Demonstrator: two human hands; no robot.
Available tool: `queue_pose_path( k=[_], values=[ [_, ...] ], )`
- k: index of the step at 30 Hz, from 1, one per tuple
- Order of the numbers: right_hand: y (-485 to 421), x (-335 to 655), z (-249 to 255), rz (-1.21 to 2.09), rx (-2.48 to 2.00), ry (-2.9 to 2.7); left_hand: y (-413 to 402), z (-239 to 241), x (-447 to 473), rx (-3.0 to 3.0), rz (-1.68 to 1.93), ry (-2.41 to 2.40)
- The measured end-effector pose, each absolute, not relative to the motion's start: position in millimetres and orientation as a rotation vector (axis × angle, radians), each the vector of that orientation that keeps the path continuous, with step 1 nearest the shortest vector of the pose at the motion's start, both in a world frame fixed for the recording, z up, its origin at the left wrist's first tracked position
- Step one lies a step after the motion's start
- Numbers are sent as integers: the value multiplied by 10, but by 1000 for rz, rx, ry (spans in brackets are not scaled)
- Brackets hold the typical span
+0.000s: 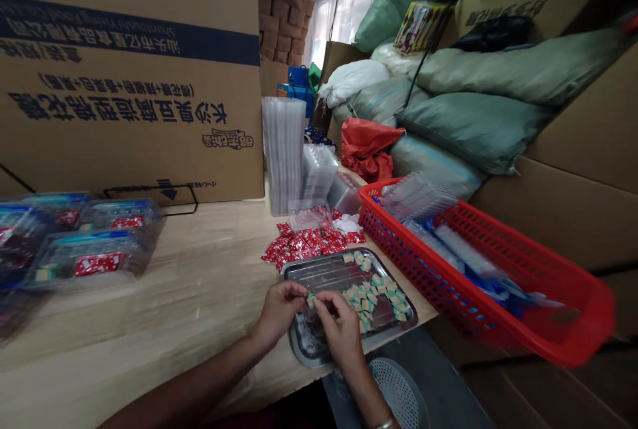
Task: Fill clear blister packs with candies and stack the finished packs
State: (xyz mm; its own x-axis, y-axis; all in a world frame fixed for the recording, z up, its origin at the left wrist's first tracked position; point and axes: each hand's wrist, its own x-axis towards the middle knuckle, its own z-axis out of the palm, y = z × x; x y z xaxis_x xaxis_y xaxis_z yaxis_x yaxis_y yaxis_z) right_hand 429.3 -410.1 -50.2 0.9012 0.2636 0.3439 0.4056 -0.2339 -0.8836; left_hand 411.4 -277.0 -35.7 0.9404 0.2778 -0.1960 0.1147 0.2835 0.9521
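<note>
Over the near left part of a metal tray (pixel 319 268), my left hand (pixel 279 313) and my right hand (pixel 341 329) meet with fingertips pinched. Between them is a small cream-and-green square piece (pixel 312 299), partly hidden by the fingers. Many similar cream-and-green pieces (pixel 366 296) lie loose on the tray's right side, some at its far edge. Small red printed sachets (pixel 309 242) are heaped just behind the tray, with a clear plastic box among them.
Packed clear boxes (pixel 100 259) stand at the left, blurred. Stacked clear plastic trays (pixel 284 157) rise behind the sachets. A red basket (pixel 478 263) with plastic packaging borders the right side. A large carton (pixel 129 84) blocks the back left; full sacks (pixel 473 123) are piled back right.
</note>
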Motion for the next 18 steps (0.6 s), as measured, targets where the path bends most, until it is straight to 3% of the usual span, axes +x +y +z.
queue_pose_path(
  k=[12,18],
  values=[
    [-4120,4254,-424,-171,-1904,-541,-2689,-344,4042,1293,-18,116],
    [-4197,4562,-387,-94,-2073,-637,-2683,-328,4064,1224,29,259]
  ],
)
